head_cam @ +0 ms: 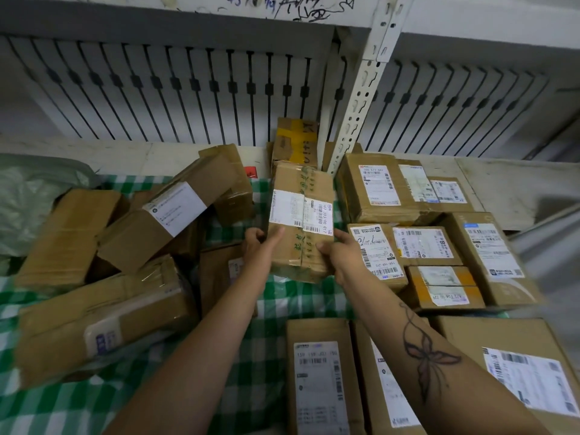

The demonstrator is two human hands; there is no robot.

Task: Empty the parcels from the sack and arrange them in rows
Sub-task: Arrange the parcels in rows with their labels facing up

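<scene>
Parcel (299, 215) held lengthwise away, between both hands.

Jumbled parcels (157, 221) lie left on the cloth (273, 309); rowed parcels (423, 246) right; a held parcel (301, 221) between; shelf post (354, 120) behind.

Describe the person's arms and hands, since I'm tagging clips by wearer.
Both arms are bare, with no sleeves in view. The left hand and right hand wear no gloves. The right forearm carries a dark butterfly tattoo with a curling line toward the wrist.
</scene>
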